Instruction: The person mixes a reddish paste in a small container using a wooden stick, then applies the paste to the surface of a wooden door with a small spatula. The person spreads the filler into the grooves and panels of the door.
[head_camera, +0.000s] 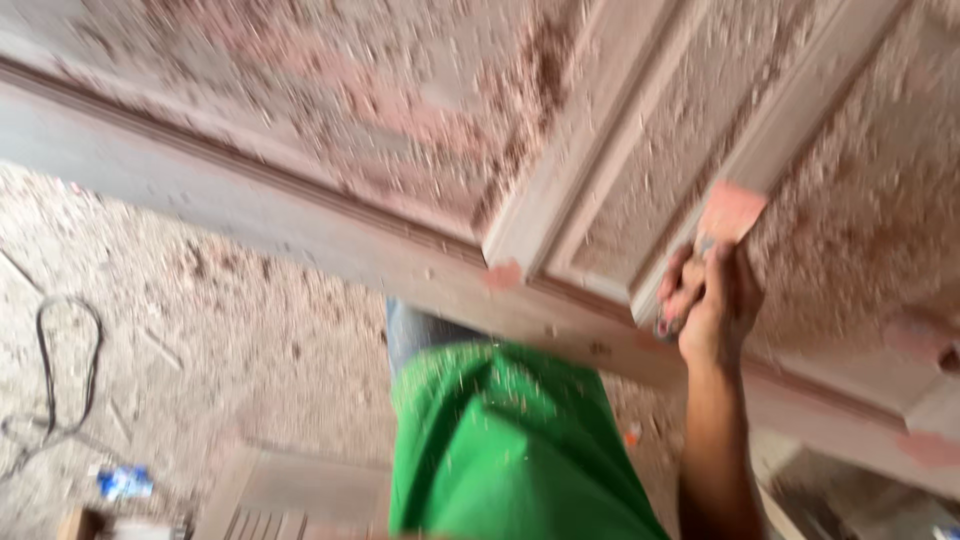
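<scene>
My right hand (712, 305) grips a putty knife (730, 215) whose flat blade is smeared with pinkish filler. The blade rests on a raised moulding of a panelled wooden door (600, 120) that lies flat in front of me and is strewn with wood shavings. Pink filler patches (503, 275) show on the door frame near the corner joint. My left hand is out of view. My green shirt (510, 440) fills the lower centre. The picture is motion-blurred.
The floor (200, 320) is thick with sawdust and shavings. A dark cable loop (65, 350) lies at the left, a small blue object (125, 483) near the bottom left. Another wooden piece (290, 495) lies by my legs.
</scene>
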